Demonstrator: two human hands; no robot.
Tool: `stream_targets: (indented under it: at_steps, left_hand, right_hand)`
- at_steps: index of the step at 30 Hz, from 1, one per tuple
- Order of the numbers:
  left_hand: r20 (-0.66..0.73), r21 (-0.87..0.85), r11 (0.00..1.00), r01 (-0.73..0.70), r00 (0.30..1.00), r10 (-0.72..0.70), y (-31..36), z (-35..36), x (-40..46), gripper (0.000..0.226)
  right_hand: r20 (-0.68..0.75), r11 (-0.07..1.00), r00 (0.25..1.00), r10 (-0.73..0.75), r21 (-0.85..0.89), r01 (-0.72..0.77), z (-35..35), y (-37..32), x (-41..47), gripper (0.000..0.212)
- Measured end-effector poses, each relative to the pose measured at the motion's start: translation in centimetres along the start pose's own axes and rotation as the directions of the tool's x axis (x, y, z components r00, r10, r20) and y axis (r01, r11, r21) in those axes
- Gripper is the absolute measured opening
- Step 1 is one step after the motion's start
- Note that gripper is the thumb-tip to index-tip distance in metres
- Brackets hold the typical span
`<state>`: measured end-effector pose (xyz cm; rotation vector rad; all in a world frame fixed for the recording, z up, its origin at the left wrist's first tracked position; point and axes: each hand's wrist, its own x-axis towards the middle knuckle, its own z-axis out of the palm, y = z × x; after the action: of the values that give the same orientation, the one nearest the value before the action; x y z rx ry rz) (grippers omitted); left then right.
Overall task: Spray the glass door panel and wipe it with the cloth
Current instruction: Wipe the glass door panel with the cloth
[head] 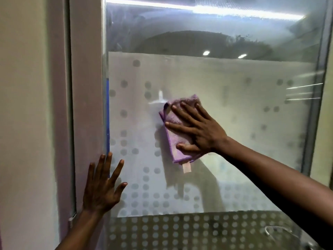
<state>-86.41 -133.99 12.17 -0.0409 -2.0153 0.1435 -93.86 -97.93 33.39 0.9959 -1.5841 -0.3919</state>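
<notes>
From the head view, the right hand (pixel 198 129) lies flat with its fingers spread and straight, pressing a folded purple cloth (pixel 175 136) against the glass door panel (pixel 243 123). The cloth sits near the middle of the panel's frosted band, its upper edge showing above the fingertips and a pale tag hanging from its lower edge. The left hand (pixel 102 186) is open too, fingers straight and fanned, holding nothing; it rests at the panel's left edge, partly over the glass and partly over the pale door frame (pixel 86 87) beside it. The frosted band carries a scatter of round dots, denser toward the bottom. Above the band the glass is clear but hazy and streaked, with a bright light strip (pixel 198 8) reflected along the top.
</notes>
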Motion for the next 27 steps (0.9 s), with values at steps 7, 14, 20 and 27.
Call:
stream_targets:
  at_steps: [7,14,20,27]
  left_hand:
    - [-0.045,0.01,1.0,0.013,0.999,-0.012,0.4,-0.2,0.1,0.071]
    - [-0.017,-0.019,1.0,0.014,1.0,-0.015,1.2,-0.4,0.5,0.073]
    - [0.012,-0.092,0.994,0.064,0.998,-0.063,2.6,-0.9,0.5,0.072]
    - [0.083,-0.315,0.941,0.123,0.991,-0.101,8.2,-2.7,-0.1,0.074]
  right_hand:
    - [-0.146,0.419,0.407,0.902,0.065,-0.906,-0.1,5.6,-6.2,0.076]
    - [-0.118,0.531,0.52,0.846,0.101,-0.841,1.3,-2.1,-4.6,0.082]
    - [-0.069,0.901,0.908,0.414,0.172,-0.398,3.0,-11.2,-7.2,0.066]
    - [0.122,0.901,0.968,0.22,0.355,-0.25,2.7,-19.2,-12.4,0.056]
